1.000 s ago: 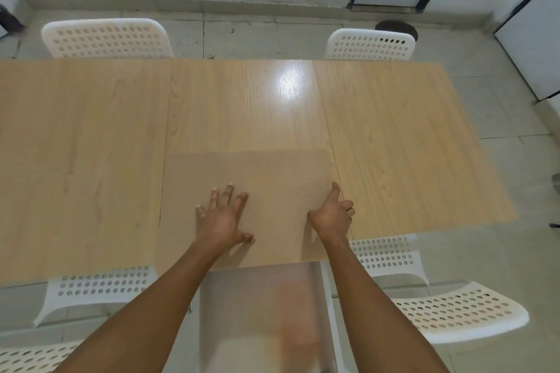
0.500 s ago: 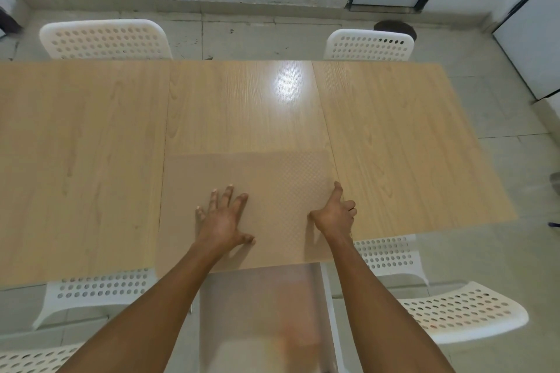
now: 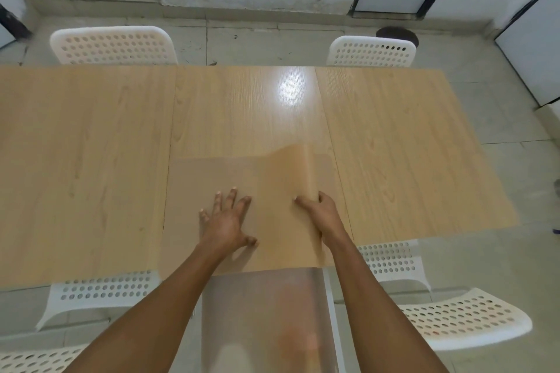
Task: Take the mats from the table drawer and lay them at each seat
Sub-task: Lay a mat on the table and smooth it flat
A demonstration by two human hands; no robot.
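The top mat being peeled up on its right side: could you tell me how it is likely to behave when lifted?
Probably floppy: the top mat curves where the right hand pinches its edge. Likely light, since one pinch raises it. The left hand presses flat, perhaps because the stack slides.

Both forearms bare, extended forward from the lower frame edge, converging slightly. Left hand (image 3: 228, 222): palm down, fingers straight and spread, thumb out to the right, pressed flat. Right hand (image 3: 318, 211): fingers curled, thumb extended left, pinching a raised edge. The hands lie near each other, apart, at roughly equal reach.
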